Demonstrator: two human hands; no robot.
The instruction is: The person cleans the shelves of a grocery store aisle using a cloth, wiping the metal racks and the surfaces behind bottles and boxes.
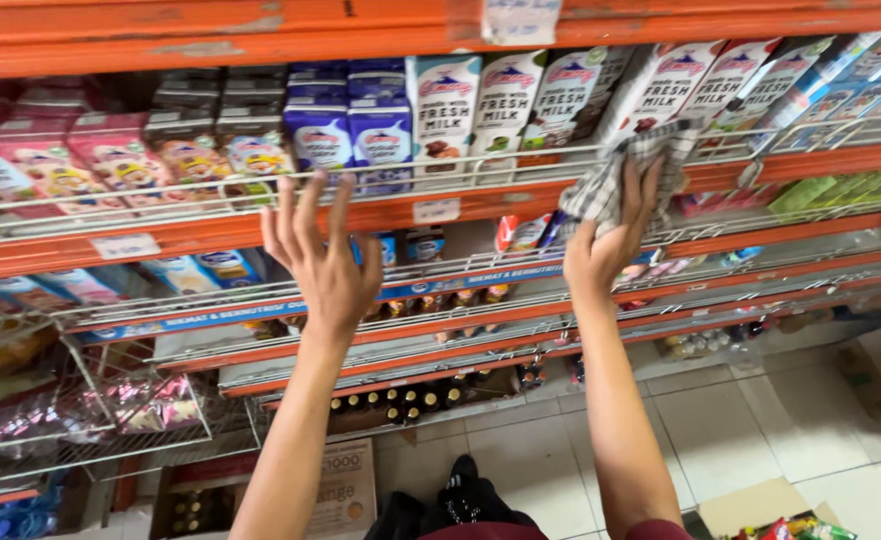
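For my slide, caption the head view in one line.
Right hand presses a checked cloth against the milk-carton shelf rail; left hand spread open nearby.

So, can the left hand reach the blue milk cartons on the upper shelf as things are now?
Probably yes. The left hand is open, its fingertips just below the blue milk cartons. Only the low wire rail stands in front; the carton fronts show above it. The right hand holds a checked cloth further along.

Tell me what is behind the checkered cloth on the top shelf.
Behind the checkered cloth, pressed by the right hand, stand white milk cartons behind the wire shelf rail. The cloth covers their lower fronts and that stretch of rail.
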